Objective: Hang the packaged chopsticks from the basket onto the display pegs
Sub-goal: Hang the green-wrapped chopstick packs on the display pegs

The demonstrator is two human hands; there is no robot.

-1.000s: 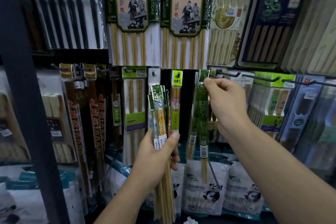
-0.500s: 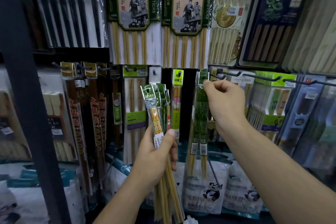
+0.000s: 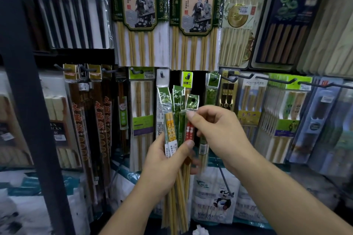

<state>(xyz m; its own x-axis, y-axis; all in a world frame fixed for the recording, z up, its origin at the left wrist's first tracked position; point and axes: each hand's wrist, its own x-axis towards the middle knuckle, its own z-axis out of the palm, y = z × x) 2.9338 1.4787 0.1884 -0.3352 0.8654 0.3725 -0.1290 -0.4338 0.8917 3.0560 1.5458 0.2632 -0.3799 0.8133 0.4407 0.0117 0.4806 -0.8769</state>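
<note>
My left hand [image 3: 164, 164] grips a bundle of several packaged chopsticks [image 3: 176, 120] upright in front of the display; their green header cards fan out above my fingers. My right hand [image 3: 215, 131] has come to the bundle and pinches the packet with red-topped chopsticks [image 3: 189, 129] on its right side. Behind my right hand, green chopstick packets [image 3: 211, 91] hang on a peg [image 3: 213, 78]. The basket is not in view.
Pegs with hanging chopstick packs fill the wall: dark brown sets [image 3: 91, 112] at left, large bamboo packs [image 3: 140, 15] above, long bare peg arms [image 3: 275, 80] sticking out at right. A dark metal upright [image 3: 24, 82] stands at left. Panda-print bags [image 3: 215, 198] sit below.
My right hand let go of the green packet on the peg and dropped down-left to the bundle, now pinching the red-topped packet. My left hand kept holding the bundle.
</note>
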